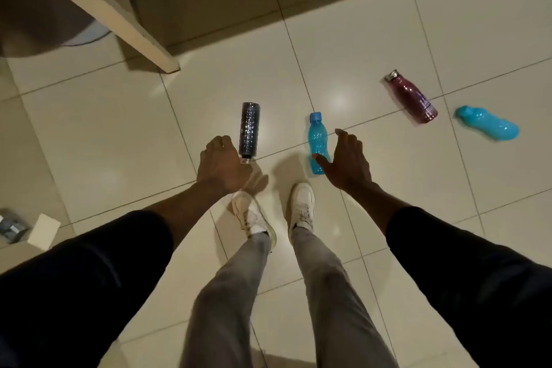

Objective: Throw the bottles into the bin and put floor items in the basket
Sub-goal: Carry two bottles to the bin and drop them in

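Several bottles lie on the pale tiled floor. A dark ribbed bottle (pixel 249 131) lies ahead of my feet, and my left hand (pixel 222 164) hovers just left of its near end, fingers curled, holding nothing. A small blue bottle (pixel 316 143) with a blue cap lies to its right. My right hand (pixel 346 158) is spread open beside its lower half, thumb overlapping it. Farther right lie a maroon metal bottle (pixel 413 97) and a turquoise bottle (pixel 488 126). No bin or basket is in view.
A cream table leg (pixel 143 36) slants down at the upper left, with a grey round base (pixel 77 36) in shadow behind it. A white box (pixel 43 230) and a small grey object (pixel 10 228) lie at the left edge. My white shoes (pixel 277 212) stand below the bottles.
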